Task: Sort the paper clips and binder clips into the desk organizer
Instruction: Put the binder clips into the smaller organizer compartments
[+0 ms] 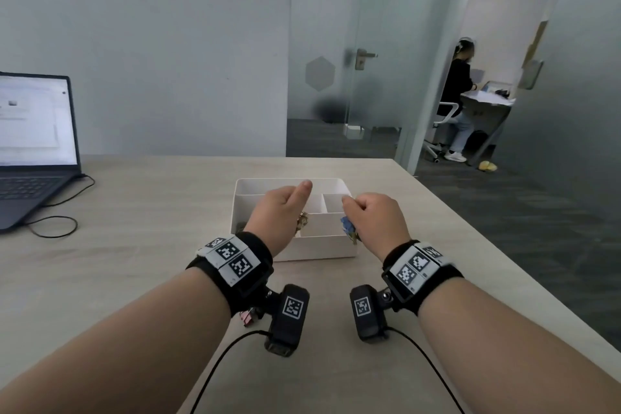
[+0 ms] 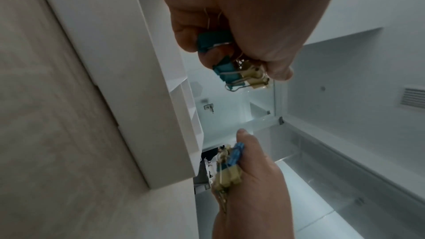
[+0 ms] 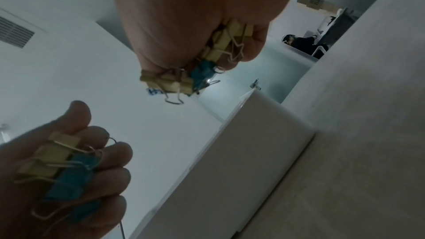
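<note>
The white desk organizer [image 1: 319,247] stands mid-table, with dividers making several compartments. My left hand [image 1: 285,208] hovers over its left side and grips a bunch of teal and gold binder clips [image 2: 232,72], thumb stretched forward. My right hand [image 1: 373,215] hovers over the organizer's right front corner and grips a bunch of blue and gold binder clips [image 3: 181,81]. In the right wrist view the left hand's clips [image 3: 62,166] lie across curled fingers. One pink binder clip [image 1: 248,318] lies on the table under my left wrist. No paper clips can be made out.
An open laptop [image 1: 33,144] sits at the table's far left, its black cable [image 1: 57,225] looping on the tabletop. The table's right edge [image 1: 504,245] runs diagonally near my right arm. A person [image 1: 458,94] sits in the room beyond the glass door.
</note>
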